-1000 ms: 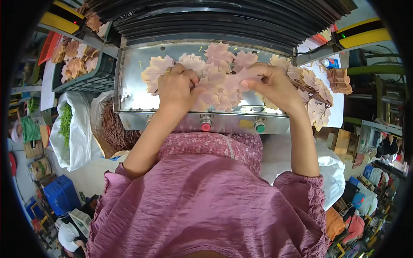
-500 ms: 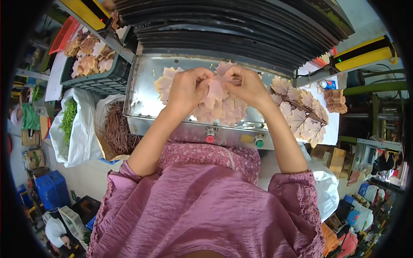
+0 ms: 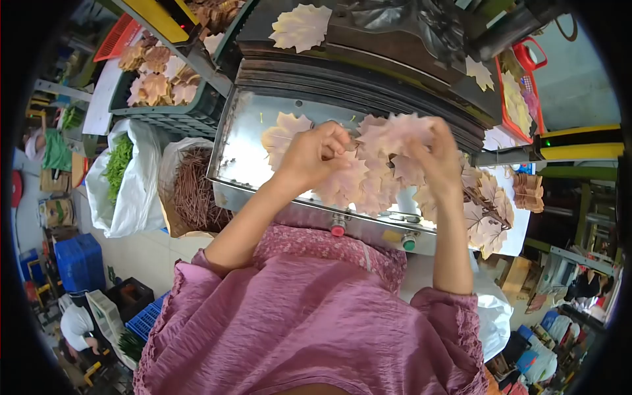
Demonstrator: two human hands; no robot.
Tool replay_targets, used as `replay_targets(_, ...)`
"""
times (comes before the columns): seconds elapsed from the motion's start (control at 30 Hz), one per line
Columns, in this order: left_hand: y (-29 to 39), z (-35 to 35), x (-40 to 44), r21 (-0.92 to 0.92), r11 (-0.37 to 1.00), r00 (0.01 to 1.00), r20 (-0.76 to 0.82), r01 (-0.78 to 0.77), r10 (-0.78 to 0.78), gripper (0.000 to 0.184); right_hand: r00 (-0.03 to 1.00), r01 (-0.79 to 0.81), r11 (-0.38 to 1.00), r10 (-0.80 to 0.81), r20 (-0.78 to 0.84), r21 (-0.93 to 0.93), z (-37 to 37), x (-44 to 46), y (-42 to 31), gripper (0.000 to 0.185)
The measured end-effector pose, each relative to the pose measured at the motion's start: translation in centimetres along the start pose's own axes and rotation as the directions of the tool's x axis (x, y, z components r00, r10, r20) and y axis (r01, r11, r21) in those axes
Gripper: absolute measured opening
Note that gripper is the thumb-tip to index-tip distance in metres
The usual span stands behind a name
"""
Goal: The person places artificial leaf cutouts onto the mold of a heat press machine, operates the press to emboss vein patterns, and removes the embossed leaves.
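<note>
Pinkish fabric leaves (image 3: pixel 368 187) with yellowish edges lie overlapping on the metal work surface (image 3: pixel 247 141). My left hand (image 3: pixel 316 155) is over the left part of the pile, its fingers curled; whether anything is pinched in them is hidden. A single leaf (image 3: pixel 282 137) lies just left of that hand. My right hand (image 3: pixel 438 158), slightly blurred, grips a pink leaf (image 3: pixel 398 131) that is raised above the pile. Beside my right wrist, a brown-stemmed leaf branch (image 3: pixel 487 207) rests at the right edge of the surface.
Behind the surface stands a black machine (image 3: pixel 388 59) with a leaf (image 3: pixel 301 27) on top. A green crate (image 3: pixel 164 118) of leaves is at left, above a bag of brown stems (image 3: pixel 197 187) and a white bag (image 3: pixel 141 210). Red and green buttons (image 3: pixel 338 227) line the front panel.
My hands have moved apart from their close position over the pile. The right one has gone rightward with a leaf. The view has shifted, showing more of the machine's top.
</note>
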State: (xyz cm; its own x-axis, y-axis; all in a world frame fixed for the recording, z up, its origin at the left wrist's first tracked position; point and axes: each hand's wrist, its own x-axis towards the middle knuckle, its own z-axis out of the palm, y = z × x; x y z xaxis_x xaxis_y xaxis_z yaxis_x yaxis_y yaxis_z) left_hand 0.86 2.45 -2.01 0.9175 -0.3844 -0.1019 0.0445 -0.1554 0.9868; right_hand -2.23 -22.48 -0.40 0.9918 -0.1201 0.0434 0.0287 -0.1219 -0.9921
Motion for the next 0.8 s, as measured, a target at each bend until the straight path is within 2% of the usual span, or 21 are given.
replay_targets(0.07,-0.3,0.5,-0.4,-0.005,1.0,0.998,0.05,-0.03,0.03,0.016,0.991,-0.116,0.992,0.12,0.068,-0.055,-1.9,-0.8,-2.5,0.031)
replay_targets(0.13,-0.7,0.8,0.1,0.136,0.987,0.995,0.061,-0.083,0.075,0.01,0.992,-0.014,0.974,0.042,0.12,-0.226,-2.2,-0.6,-3.8,0.031)
replay_targets(0.17,-0.2,0.8,0.5,0.135,0.983,0.99,0.085,-0.123,0.112,0.01,0.996,0.006,0.971,0.015,0.088,-0.237,-2.2,-0.6,-4.3,0.031)
replay_targets(0.23,1.3,1.4,-0.2,0.448,0.873,0.981,0.085,-0.192,0.173,0.003,0.995,0.024,0.868,0.026,0.093,-0.496,-2.4,-0.3,-5.8,0.031)
replay_targets(0.3,1.5,1.7,0.0,0.486,0.753,0.87,0.031,-0.443,0.492,0.004,0.999,0.045,0.887,-0.034,0.033,-0.46,-3.5,1.4,-8.2,0.031)
replay_targets(0.33,2.3,1.7,0.3,0.487,0.735,0.852,0.038,-0.471,0.521,0.004,0.999,0.031,0.915,-0.035,-0.002,-0.401,-3.7,1.8,-9.5,0.031)
replay_targets(0.4,5.0,1.1,0.6,0.444,0.8,0.887,-0.025,-0.404,0.461,0.005,0.998,-0.004,0.964,-0.011,-0.057,-0.267,-3.9,2.6,-10.9,0.031)
replay_targets(0.47,9.1,0.9,1.9,0.333,0.869,0.918,-0.025,-0.366,0.396,0.007,0.943,0.267,0.907,-0.315,-0.105,-0.325,-4.5,6.4,-11.0,0.022)
replay_targets(0.5,11.5,0.8,3.1,0.33,0.867,0.916,-0.017,-0.373,0.401,0.007,0.888,0.376,0.836,-0.449,-0.104,-0.4,-4.9,8.7,-11.2,0.026)
replay_targets(0.57,16.0,0.9,6.7,0.356,0.843,0.909,0.049,-0.403,0.413,0.009,0.859,0.347,0.739,-0.497,-0.12,-0.578,-5.8,13.6,-12.3,0.033)
replay_targets(0.63,18.6,1.6,10.6,0.492,0.734,0.854,0.042,-0.469,0.518,0.01,0.898,0.245,0.699,-0.425,-0.114,-0.672,-6.6,18.9,-12.5,0.044)
replay_targets(0.67,18.5,1.6,12.3,0.499,0.722,0.847,0.044,-0.479,0.53,0.01,0.891,0.255,0.697,-0.439,-0.118,-0.67,-6.6,21.1,-11.7,0.044)
replay_targets(0.73,16.8,2.0,16.4,0.725,0.523,0.782,0.034,-0.447,0.622,0.018,0.968,0.175,0.533,-0.246,0.046,-0.828,-6.7,25.2,-9.7,0.049)
replay_targets(0.77,16.7,2.3,17.4,0.725,0.514,0.774,0.042,-0.459,0.632,0.018,0.966,0.173,0.53,-0.257,0.037,-0.83,-6.7,25.9,-9.2,0.049)
replay_targets(0.8,16.4,2.5,18.1,0.754,0.481,0.768,0.048,-0.447,0.639,0.019,0.898,0.244,0.454,-0.44,0.023,-0.857,-6.5,26.2,-8.1,0.05)
